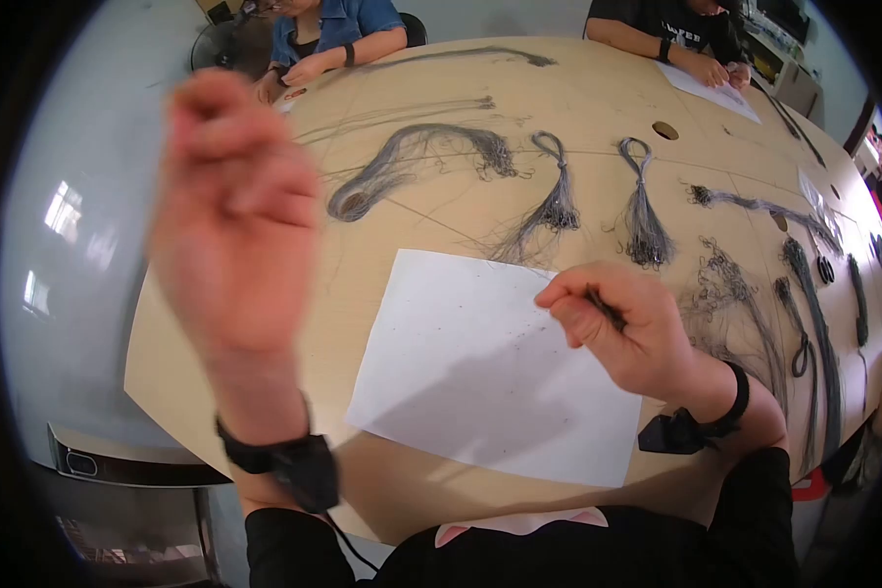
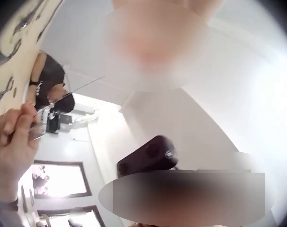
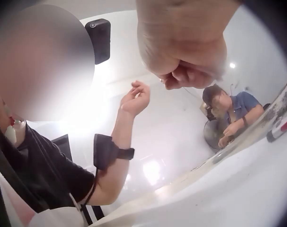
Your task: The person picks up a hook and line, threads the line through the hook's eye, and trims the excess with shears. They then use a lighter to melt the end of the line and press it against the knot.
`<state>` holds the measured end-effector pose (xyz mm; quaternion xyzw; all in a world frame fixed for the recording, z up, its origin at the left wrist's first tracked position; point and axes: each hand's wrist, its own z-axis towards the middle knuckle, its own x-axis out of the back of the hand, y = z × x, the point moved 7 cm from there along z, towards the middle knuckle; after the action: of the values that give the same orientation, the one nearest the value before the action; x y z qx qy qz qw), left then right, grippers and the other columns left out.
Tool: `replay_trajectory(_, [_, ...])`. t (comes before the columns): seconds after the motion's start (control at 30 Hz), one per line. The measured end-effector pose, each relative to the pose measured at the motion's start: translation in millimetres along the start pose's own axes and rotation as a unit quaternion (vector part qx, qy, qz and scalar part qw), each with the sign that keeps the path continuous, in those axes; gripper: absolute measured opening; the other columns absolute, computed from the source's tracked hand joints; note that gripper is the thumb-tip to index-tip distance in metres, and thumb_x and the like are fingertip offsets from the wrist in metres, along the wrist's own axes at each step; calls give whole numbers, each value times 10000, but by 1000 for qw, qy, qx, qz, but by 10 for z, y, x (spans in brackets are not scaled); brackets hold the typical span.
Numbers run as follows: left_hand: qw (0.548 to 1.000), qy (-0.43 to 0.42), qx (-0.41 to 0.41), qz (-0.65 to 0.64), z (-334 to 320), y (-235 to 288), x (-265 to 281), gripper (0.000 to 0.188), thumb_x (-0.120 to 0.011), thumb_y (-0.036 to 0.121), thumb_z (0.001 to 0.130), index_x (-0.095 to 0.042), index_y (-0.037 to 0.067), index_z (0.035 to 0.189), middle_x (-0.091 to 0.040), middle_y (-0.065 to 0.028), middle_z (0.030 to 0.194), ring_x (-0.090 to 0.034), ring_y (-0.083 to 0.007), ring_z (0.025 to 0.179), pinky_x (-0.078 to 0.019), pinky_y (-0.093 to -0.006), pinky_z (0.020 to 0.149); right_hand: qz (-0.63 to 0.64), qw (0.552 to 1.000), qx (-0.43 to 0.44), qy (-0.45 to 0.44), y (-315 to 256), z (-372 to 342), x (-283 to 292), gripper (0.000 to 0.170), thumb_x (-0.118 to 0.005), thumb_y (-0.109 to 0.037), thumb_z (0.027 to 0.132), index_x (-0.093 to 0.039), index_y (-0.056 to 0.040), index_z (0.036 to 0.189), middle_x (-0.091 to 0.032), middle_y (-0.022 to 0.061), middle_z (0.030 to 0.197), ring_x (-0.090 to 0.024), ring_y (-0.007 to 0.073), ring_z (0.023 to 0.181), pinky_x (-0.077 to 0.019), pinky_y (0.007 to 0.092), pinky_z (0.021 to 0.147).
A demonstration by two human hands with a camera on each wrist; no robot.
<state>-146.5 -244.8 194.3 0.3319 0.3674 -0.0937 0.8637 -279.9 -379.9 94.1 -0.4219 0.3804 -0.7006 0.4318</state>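
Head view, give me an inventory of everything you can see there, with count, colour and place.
Table: one, pale wood, filling the middle.
Large sheet: one, white, on the table before the wearer.
Far sheet: one, white, far right of the table.
Strand bundles: several, too tangled to count, grey, across the table.
Looped object: one, black, table's right side; unclear what.
Fan: one, dark, upper left.
Person in blue: one, far side, left.
Person in black: one, far side, right.
Wrist cameras: two, black, one per wrist.
Sleeves: two, black, bottom.
Left hand: one, bare, blurred, raised at left.
Right hand: one, bare, above the large sheet, gripping a thin dark item.
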Motion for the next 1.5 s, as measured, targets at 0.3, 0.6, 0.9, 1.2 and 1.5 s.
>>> replay_trajectory(0.3, [964,35,-214,155,-947,2551,-94,76,-347,-38,798,-373,26,830,-396,-46,768,-391,-116,574,-303,-218,454,1,1000,3,9,50,27,71,106,-512,-81,803,-553,8,843,-506,20,605,-472,66,526,-380,185,491])
replay_trajectory(0.6, [827,125,-342,429,-2666,4433,-909,127,-365,-10,828,-436,-46,928,-323,-36,687,-319,-98,522,-321,-211,486,-86,980,-10,-180,89,-82,-318,88,-537,-52,760,-562,-5,830,-553,47,626,-512,92,524,-396,200,492])
replay_trajectory(0.9, [576,398,-149,698,-2210,3995,350,330,-430,172,853,-421,73,1167,-482,11,1094,-440,-88,880,-377,-227,718,-100,980,-14,-169,126,-56,-329,86,-543,-15,727,-559,4,809,-558,67,633,-493,107,502,-391,204,487])
replay_trajectory(1.2, [496,423,130,747,-1312,1743,3020,234,-575,250,736,-591,21,780,-461,27,577,-392,-73,514,-326,-241,468,-159,972,-1,-174,172,-3,-298,108,-563,-2,696,-555,-2,804,-560,89,660,-524,181,538,-407,234,506])
replay_trajectory(1.5, [367,410,135,824,-1246,1695,3272,253,-573,228,745,-613,-15,803,-554,-64,577,-487,-122,523,-386,-274,513,-176,970,24,-167,278,42,-338,114,-577,-16,691,-555,-13,802,-557,84,651,-524,195,538,-408,246,502])
